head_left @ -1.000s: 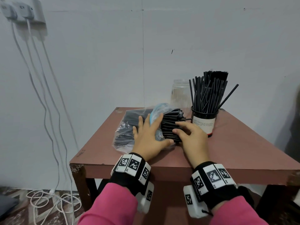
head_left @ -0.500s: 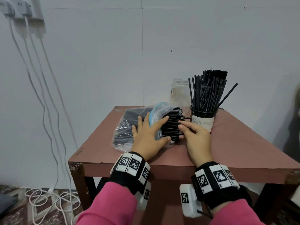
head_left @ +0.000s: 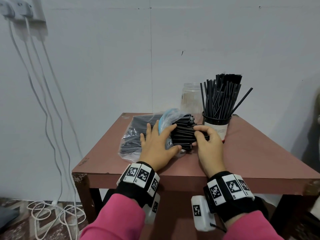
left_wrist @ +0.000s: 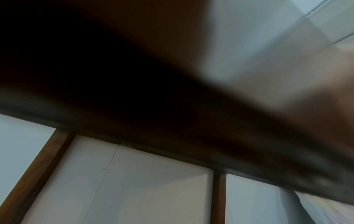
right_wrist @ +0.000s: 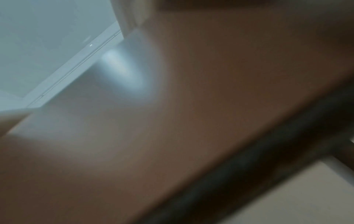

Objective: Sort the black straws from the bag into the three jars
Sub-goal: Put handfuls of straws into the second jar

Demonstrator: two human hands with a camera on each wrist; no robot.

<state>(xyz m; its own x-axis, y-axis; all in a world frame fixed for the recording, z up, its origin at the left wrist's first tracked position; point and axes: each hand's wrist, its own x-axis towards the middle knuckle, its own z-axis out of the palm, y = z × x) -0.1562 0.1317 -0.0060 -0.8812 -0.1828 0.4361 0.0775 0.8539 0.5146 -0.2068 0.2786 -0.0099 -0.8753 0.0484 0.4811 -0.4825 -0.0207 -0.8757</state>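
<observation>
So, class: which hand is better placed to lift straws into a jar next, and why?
The right hand: it already pinches the straws sticking out of the bag, beside the straw-filled jar. The left hand lies flat, holding the bag down.

A dark, blurred worktop [left_wrist: 134, 94] edge crossed from nine to four o'clock; a brown leg [left_wrist: 217, 197] and pale wall [left_wrist: 143, 189] showed toward six.

The person wears bright pink sleeves [head_left: 121, 217]. Each wrist carries a black band [head_left: 133, 187] ringed with white square tiles printed with black-and-white coded markers [head_left: 232, 187]. A white camera box [head_left: 200, 213], marker-tagged, hangs under each wrist.
</observation>
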